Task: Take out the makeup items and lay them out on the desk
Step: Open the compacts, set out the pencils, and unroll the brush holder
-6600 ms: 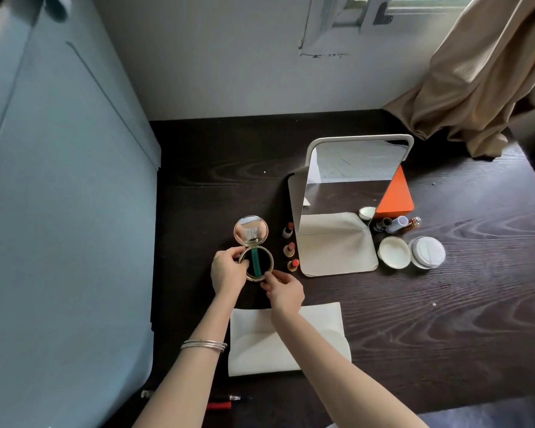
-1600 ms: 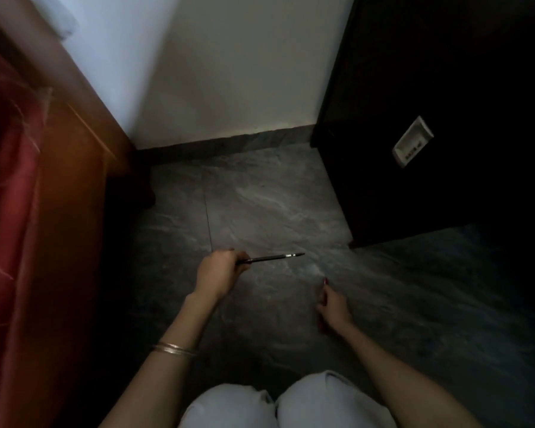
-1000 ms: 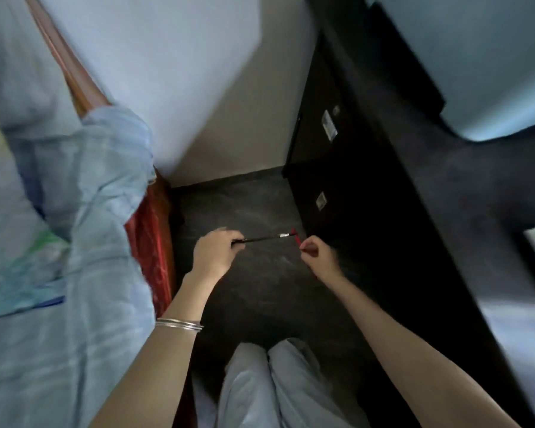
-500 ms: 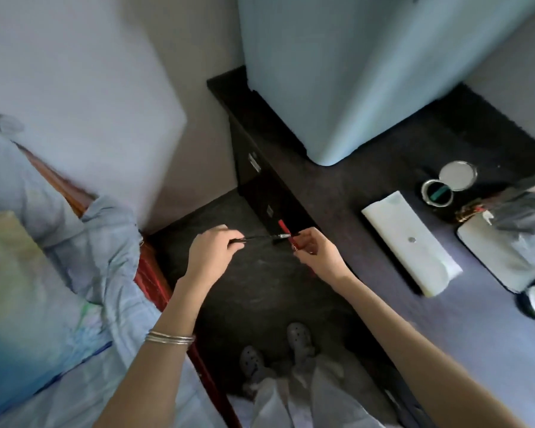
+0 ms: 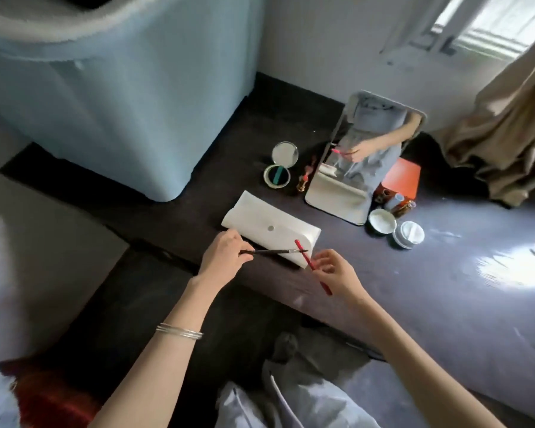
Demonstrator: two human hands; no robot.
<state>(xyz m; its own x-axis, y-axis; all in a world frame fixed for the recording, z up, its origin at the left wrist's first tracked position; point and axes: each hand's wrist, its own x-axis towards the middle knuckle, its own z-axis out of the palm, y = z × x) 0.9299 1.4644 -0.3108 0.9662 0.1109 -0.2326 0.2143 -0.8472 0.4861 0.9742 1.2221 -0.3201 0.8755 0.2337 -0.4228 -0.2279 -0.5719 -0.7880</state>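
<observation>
My left hand (image 5: pixel 224 256) pinches a thin black brow pencil (image 5: pixel 274 251) with a spoolie tip, held level over the desk's front edge. My right hand (image 5: pixel 332 273) holds a slim red cap (image 5: pixel 311 265), its upper end crossing the pencil's tip. Both hover just in front of the white makeup pouch (image 5: pixel 269 228) lying on the dark desk (image 5: pixel 414 288). Behind the pouch lie an open round compact (image 5: pixel 278 169), small lipsticks (image 5: pixel 305 177), a standing mirror (image 5: pixel 352 168), small bottles (image 5: pixel 396 202) and an open powder jar with its lid (image 5: pixel 396 228).
A large pale blue box (image 5: pixel 112 88) fills the desk's left back. An orange box (image 5: pixel 403 177) sits behind the mirror, and a beige curtain (image 5: pixel 501 128) hangs at right. Bare desk surface lies right of the pouch. My legs and a red cover show below.
I rose from the floor with the black pencil and red cap, and my view swung back up to the desk. Both hands now hover over its front edge by the pouch.
</observation>
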